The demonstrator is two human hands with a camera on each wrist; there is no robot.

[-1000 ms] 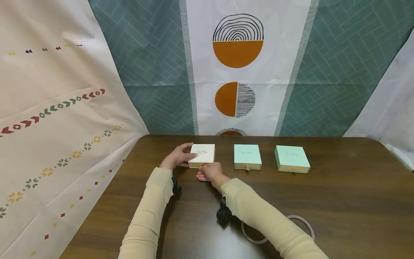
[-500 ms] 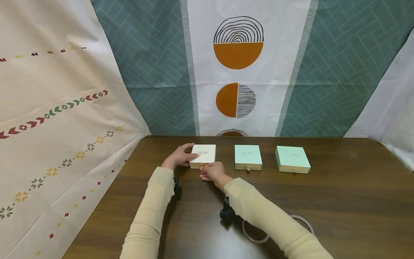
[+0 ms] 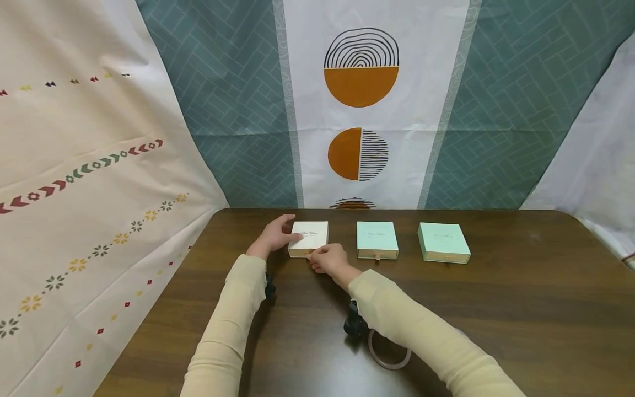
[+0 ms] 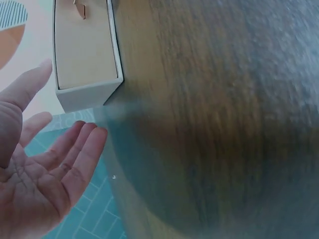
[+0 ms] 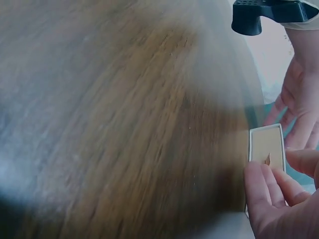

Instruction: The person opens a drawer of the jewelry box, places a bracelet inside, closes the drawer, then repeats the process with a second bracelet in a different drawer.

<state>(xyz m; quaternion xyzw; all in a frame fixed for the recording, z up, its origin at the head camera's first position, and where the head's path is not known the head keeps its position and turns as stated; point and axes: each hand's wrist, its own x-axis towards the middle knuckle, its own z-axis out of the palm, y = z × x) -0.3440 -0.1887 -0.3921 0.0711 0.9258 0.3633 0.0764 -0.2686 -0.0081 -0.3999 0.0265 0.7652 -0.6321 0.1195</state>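
Observation:
A small white drawer box [image 3: 313,229] with script on its lid sits toward the left of the table's far part. Its tan drawer front [image 4: 84,50] looks flush with the sleeve and has a short ribbon tab [image 4: 79,9]. My left hand [image 3: 274,236] is at the box's left side, thumb over the lid and the other fingers spread, apart from the side wall in the left wrist view. At the front edge is my right hand [image 3: 331,258], its fingertips [image 5: 254,172] close by the tab, which shows free just above them in the right wrist view.
Two mint-green drawer boxes stand to the right: a middle box [image 3: 377,236] with a ribbon tab and a far box [image 3: 443,238] set slightly askew. A pale ring [image 3: 389,366] lies partly beneath my right forearm. Hanging cloth [image 3: 238,110] closes off the table's back.
My left fingers have loosened and lifted from the box's side. My right hand has shifted slightly right along the front edge, its lower fingers drawn closer together. The boxes stay put.

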